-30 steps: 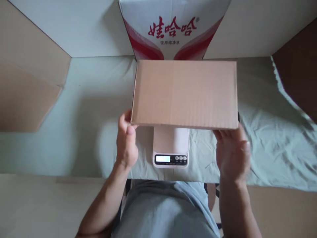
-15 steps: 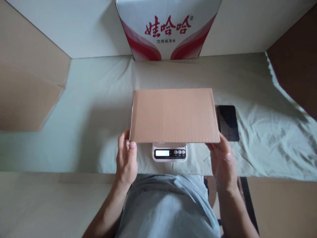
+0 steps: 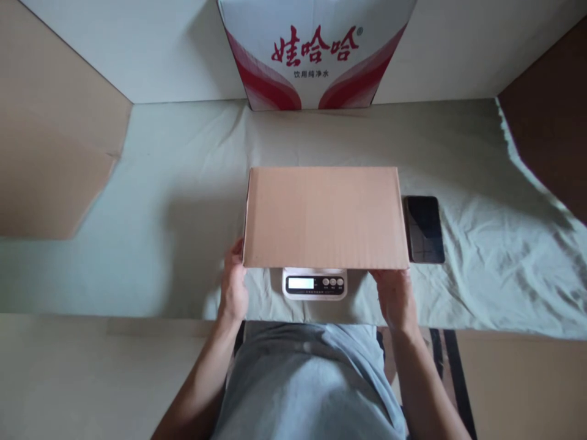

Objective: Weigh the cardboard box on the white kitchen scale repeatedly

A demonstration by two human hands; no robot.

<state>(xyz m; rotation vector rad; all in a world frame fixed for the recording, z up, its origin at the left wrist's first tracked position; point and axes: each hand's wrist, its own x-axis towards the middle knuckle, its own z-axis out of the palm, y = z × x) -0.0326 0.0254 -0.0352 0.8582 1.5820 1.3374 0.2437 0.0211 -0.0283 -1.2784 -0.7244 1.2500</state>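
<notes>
A plain brown cardboard box (image 3: 324, 217) lies flat over a small white kitchen scale (image 3: 314, 284), and only the scale's display and buttons show at the near edge. My left hand (image 3: 233, 284) is at the box's near left corner, with its fingers tucked under the edge. Under the near right part of the box sits my right hand (image 3: 394, 296), its fingertips hidden beneath it. Both hands touch the box from below.
A dark phone (image 3: 424, 229) lies face up just right of the box on the pale green cloth (image 3: 160, 214). A white and red printed carton (image 3: 316, 55) stands at the back. Cardboard panels (image 3: 50, 153) wall in the left and right sides.
The box came down from a raised, farther position onto the scale, which uncovered the phone. My thumbs slid off the top and both hands moved in under the near edge.
</notes>
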